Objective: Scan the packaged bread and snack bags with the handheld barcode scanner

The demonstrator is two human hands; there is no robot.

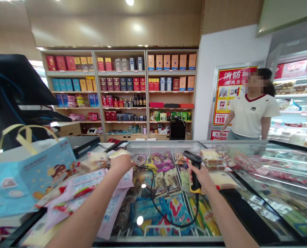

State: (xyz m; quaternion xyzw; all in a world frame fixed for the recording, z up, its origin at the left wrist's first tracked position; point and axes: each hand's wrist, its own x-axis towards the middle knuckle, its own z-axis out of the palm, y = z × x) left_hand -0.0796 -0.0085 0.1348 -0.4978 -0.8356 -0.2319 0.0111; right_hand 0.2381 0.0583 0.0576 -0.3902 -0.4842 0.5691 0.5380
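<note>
Behind, across the upper middle of the frame, shop shelves (122, 89) packed with boxed goods; at upper right, a person in a white shirt (251, 113) standing by a poster. Nearer, a glass-lidded freezer as the surface (262, 162), with a blue gift bag (27, 175) and pink packets (76, 193) heaped at lower left. Left hand (121, 164) at centre-left, fingers curled onto a pale packet (117, 153), held just above the heap. Right hand (202, 177) at centre-right, fingers wrapped tight round the grip of a black barcode scanner (193, 159), its head tipped toward the packet, black cable (156, 203) looping down over the glass. Looks like the scanning step, one item at a time. For a read, probably calls for turning the packet's barcode to face the scanner head and bringing the two closer; barcode itself not visible from here.
</note>
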